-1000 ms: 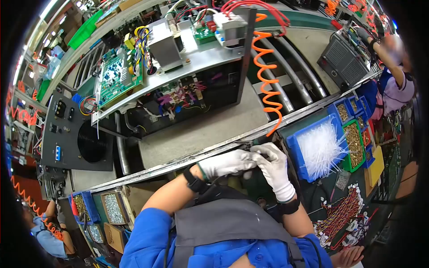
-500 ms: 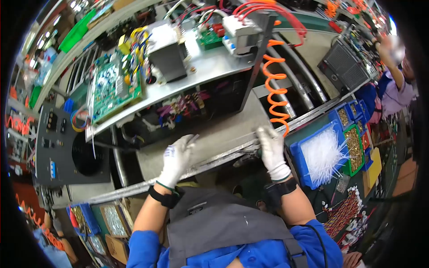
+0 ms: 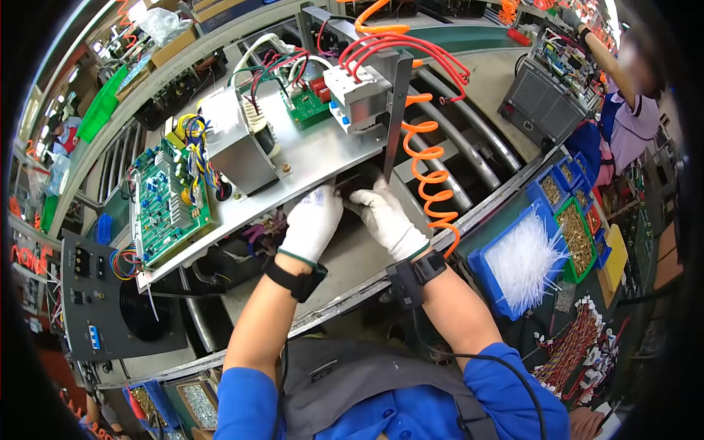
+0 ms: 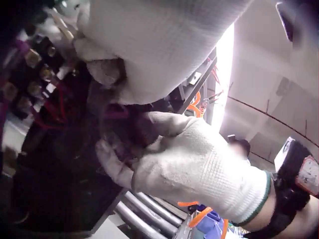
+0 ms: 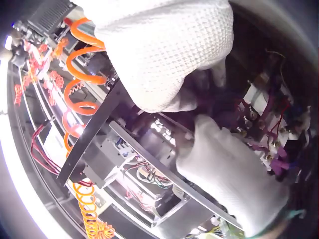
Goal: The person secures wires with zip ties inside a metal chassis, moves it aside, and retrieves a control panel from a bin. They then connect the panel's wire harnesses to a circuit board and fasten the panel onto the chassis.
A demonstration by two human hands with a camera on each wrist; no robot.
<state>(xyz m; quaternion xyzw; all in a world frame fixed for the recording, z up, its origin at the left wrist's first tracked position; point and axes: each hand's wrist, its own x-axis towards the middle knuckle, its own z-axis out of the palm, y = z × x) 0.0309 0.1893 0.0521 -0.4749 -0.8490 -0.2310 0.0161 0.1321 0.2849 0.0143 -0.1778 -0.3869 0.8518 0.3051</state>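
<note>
Both my white-gloved hands reach into the dark cavity under the metal shelf plate (image 3: 315, 158) of an open machine chassis. My left hand (image 3: 319, 205) lies palm down at the cavity mouth, next to my right hand (image 3: 370, 202), their fingertips close together. In the left wrist view my right hand (image 4: 124, 154) has soiled fingers curled among dark wiring, below my left hand (image 4: 149, 45). The right wrist view shows my right hand (image 5: 159, 55) above my left hand (image 5: 234, 189), near purple wires and terminals. What the fingers hold is hidden.
On the plate stand a transformer (image 3: 235, 143), a green circuit board (image 3: 165, 202) and a breaker (image 3: 352, 95) with red wires. An orange coiled hose (image 3: 429, 172) hangs right of my hands. A blue bin of white cable ties (image 3: 521, 257), screw bins (image 3: 576, 235) and another worker (image 3: 623, 110) are at right.
My hands left the bench rail and moved up and forward into the chassis cavity. My right hand no longer grips the tool on the orange hose. The view shifted toward the chassis.
</note>
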